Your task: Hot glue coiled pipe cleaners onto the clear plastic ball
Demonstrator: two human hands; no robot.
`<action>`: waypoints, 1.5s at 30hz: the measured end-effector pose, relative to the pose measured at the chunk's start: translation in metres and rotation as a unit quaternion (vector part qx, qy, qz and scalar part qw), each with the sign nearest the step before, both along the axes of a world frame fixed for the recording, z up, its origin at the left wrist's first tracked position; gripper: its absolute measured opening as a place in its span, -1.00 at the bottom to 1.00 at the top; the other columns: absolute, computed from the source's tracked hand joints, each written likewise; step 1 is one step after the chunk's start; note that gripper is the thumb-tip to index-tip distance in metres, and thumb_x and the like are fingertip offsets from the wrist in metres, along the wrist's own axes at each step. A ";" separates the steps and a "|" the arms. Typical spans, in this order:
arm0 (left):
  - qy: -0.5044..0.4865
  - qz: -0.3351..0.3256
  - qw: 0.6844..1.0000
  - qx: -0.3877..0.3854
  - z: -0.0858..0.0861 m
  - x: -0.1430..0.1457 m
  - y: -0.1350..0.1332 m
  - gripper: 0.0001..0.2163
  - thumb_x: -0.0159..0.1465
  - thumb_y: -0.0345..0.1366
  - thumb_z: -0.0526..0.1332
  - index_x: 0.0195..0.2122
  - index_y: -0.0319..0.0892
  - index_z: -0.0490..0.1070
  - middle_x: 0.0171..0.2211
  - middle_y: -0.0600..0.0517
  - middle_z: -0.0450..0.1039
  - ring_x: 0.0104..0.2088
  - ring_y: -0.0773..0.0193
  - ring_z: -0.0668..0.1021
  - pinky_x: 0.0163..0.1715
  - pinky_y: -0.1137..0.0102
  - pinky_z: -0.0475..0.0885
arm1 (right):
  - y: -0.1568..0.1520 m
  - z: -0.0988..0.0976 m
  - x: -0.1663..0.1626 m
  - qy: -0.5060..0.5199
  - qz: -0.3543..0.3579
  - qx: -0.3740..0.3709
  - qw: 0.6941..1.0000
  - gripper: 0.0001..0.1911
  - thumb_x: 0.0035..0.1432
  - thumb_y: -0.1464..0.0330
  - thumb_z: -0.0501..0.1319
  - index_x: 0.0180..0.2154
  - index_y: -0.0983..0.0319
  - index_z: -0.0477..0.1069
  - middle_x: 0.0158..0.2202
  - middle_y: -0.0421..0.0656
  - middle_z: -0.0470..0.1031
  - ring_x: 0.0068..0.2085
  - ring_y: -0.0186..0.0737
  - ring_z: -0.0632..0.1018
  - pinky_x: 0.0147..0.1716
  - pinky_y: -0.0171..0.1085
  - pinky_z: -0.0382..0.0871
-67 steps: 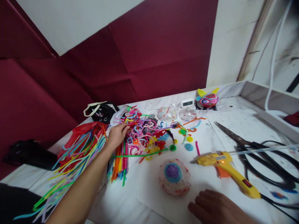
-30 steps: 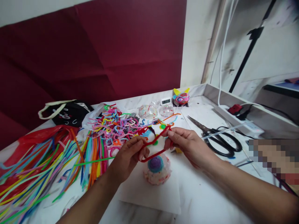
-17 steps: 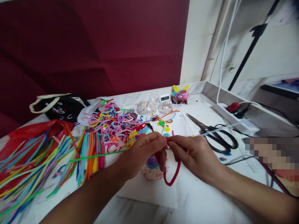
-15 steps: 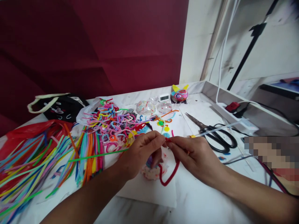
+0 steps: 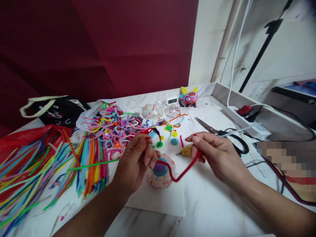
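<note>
My left hand (image 5: pixel 134 161) and my right hand (image 5: pixel 217 154) each pinch one end of a red pipe cleaner (image 5: pixel 182 172), which sags in a V between them. Just under it, a clear half-dome (image 5: pixel 160 172) filled with coloured bits and topped by a blue-purple spiral sits on a white sheet (image 5: pixel 160 197). Both hands hover a little above the sheet, left hand close beside the dome.
A heap of bent pipe cleaners (image 5: pixel 116 128) and long straight ones (image 5: pixel 37 171) lie at left. Black scissors (image 5: pixel 227 135), a yellow glue gun tip (image 5: pixel 185 150), clear domes (image 5: pixel 151 111), a small clock (image 5: pixel 172 100), a colourful toy (image 5: pixel 189 97) and a black bag (image 5: pixel 56 110) surround them.
My hands, which pinched the red pipe cleaner's ends close together, have pulled apart, and the loop has opened into a wide V over the dome.
</note>
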State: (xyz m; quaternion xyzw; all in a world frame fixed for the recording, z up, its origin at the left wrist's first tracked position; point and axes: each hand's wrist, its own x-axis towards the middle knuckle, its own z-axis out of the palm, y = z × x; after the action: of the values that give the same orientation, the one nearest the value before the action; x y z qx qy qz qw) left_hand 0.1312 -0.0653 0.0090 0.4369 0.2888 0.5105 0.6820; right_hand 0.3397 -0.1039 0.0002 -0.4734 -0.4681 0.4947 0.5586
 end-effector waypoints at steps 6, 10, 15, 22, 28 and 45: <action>-0.060 0.087 0.993 -0.046 -0.013 -0.012 0.011 -0.84 0.16 -0.27 0.39 -0.37 -0.18 0.43 -0.48 0.12 0.54 -0.38 0.32 0.60 -0.26 0.41 0.54 | 0.003 -0.006 0.013 0.184 -0.061 -0.028 0.981 -0.80 0.07 0.23 0.35 -0.32 0.23 0.55 -0.42 -0.17 0.56 -0.56 -0.45 0.39 -0.66 -0.45 0.16; -0.076 0.131 0.986 -0.068 -0.018 -0.020 0.016 -0.86 0.13 -0.35 0.40 -0.32 -0.18 0.47 -0.40 0.08 0.58 -0.35 0.31 0.60 -0.40 0.47 0.54 | 0.006 -0.015 0.027 0.236 -0.089 -0.028 0.967 -0.83 0.06 0.28 0.36 -0.31 0.23 0.55 -0.41 -0.19 0.58 -0.55 -0.48 0.44 -0.67 -0.51 0.21; -0.080 0.159 0.979 -0.100 -0.017 -0.021 0.019 -0.92 0.24 -0.41 0.26 -0.39 -0.29 0.48 -0.45 0.02 0.56 -0.56 0.42 0.52 -0.66 0.61 0.40 | 0.001 -0.016 0.036 0.274 -0.077 0.005 0.959 -0.87 0.05 0.27 0.38 -0.33 0.15 0.54 -0.38 -0.27 0.59 -0.46 -0.47 0.54 -0.60 -0.54 0.33; -0.093 0.230 0.958 -0.141 -0.006 -0.024 0.029 -0.69 0.38 -0.56 -0.02 -0.42 -0.33 0.45 -0.52 0.00 0.57 -0.57 0.46 0.59 -0.53 0.64 0.53 | -0.037 -0.006 0.034 0.071 0.159 0.222 0.959 -0.86 0.29 0.28 0.17 -0.22 0.07 0.51 -0.43 -0.24 0.58 -0.40 -0.30 0.56 -0.34 -0.28 0.48; -0.069 0.252 0.961 -0.094 0.009 -0.033 0.031 -0.68 0.37 -0.55 0.00 -0.44 -0.30 0.47 -0.55 0.06 0.54 -0.62 0.52 0.54 -0.56 0.69 0.51 | -0.060 0.009 0.030 -0.475 0.212 0.410 0.749 -0.66 0.38 0.36 -0.03 -0.05 0.27 0.49 -0.31 -0.09 0.61 -0.33 -0.19 0.53 -0.26 -0.22 0.41; 0.026 0.061 0.996 0.063 0.018 -0.007 -0.031 -0.90 0.25 -0.30 0.30 -0.31 -0.15 0.38 -0.52 0.12 0.57 -0.64 0.39 0.56 -0.65 0.58 0.48 | -0.063 0.007 0.028 -0.354 0.017 0.287 0.890 -0.66 0.20 0.28 0.26 0.03 0.04 0.44 0.03 -0.11 0.49 0.07 -0.09 0.49 0.02 -0.20 0.39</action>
State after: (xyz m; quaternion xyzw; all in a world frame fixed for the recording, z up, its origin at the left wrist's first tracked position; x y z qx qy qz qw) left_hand 0.1242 -0.0963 0.0266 0.4739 0.2999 0.5564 0.6132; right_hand 0.3673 -0.1671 0.0074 -0.4282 -0.7642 0.1481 0.4590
